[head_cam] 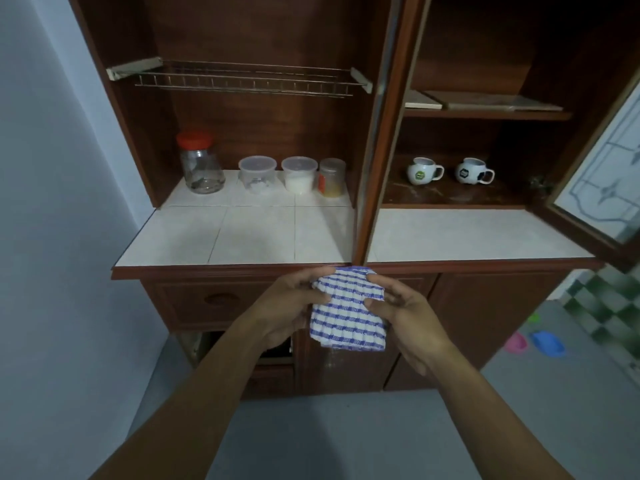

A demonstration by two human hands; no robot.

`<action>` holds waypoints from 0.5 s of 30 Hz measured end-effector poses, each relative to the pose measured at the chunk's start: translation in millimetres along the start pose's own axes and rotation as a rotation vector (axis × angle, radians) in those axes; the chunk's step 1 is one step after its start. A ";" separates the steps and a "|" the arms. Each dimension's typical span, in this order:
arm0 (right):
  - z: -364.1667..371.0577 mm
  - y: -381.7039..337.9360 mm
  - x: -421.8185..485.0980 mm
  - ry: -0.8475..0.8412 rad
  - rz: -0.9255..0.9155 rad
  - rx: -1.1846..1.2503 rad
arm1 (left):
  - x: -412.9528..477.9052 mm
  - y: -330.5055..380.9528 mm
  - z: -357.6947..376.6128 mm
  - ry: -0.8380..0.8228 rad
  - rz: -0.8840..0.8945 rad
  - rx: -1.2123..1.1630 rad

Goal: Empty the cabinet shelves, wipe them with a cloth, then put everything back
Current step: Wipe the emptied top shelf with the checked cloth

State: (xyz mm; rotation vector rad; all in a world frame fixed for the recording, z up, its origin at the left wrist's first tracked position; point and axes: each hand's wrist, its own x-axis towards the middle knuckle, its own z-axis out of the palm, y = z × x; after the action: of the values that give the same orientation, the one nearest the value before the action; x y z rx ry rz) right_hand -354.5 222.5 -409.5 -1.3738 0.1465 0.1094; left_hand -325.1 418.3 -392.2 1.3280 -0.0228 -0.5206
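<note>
While a person faces a dark wooden cabinet (263, 133), both bare hands hold a folded blue-and-white checked cloth (346, 317) in the air, just below the front edge of the white tiled bench (242, 233). The left hand (294, 306) has its grip closed on the cloth's left edge, with the thumb across the front and the fingers behind. The right hand (405, 317) has its grip pinched on the right edge, thumb and fingertips curled onto the fabric. The cloth hangs between them, apart from the cabinet.

At the back of the tiles on the left side, four containers stand in a row. First is a glass jar (201, 168) with a red lid. Next come a first plastic tub (258, 174) and a second plastic tub (299, 174), both lidded and holding something white. Last is a small spice jar (331, 177) with yellowish powder. Above them, a wire rack (242, 79) spans the compartment.

On the right side, beside an open glass door (602, 188), a left mug (424, 169) and a right mug (472, 171), both round and white, stand apart on the lower shelf (450, 199). Their handles point right. The upper shelf (485, 115) carries flat boards (491, 100) lying side by side.

Below the bench, a drawer (214, 301) sits left of the hands. On the grey floor (346, 427) at far right, a pink sandal (516, 342) and a blue sandal (549, 342) lie close together.
</note>
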 end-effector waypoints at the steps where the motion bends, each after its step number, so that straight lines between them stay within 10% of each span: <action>1: -9.2 -2.7 -1.9 0.006 0.000 -0.005 | 2.5 -1.4 8.9 -0.008 0.001 -0.005; 15: -196.8 -70.8 12.5 -0.020 -0.038 -0.103 | 81.3 -7.2 190.2 0.042 0.065 -0.038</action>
State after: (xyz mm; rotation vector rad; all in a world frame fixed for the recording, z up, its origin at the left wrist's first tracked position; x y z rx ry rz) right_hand -338.5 15.6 -380.2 -1.4770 0.0993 0.1002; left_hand -314.0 212.5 -372.2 1.2965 -0.0213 -0.4362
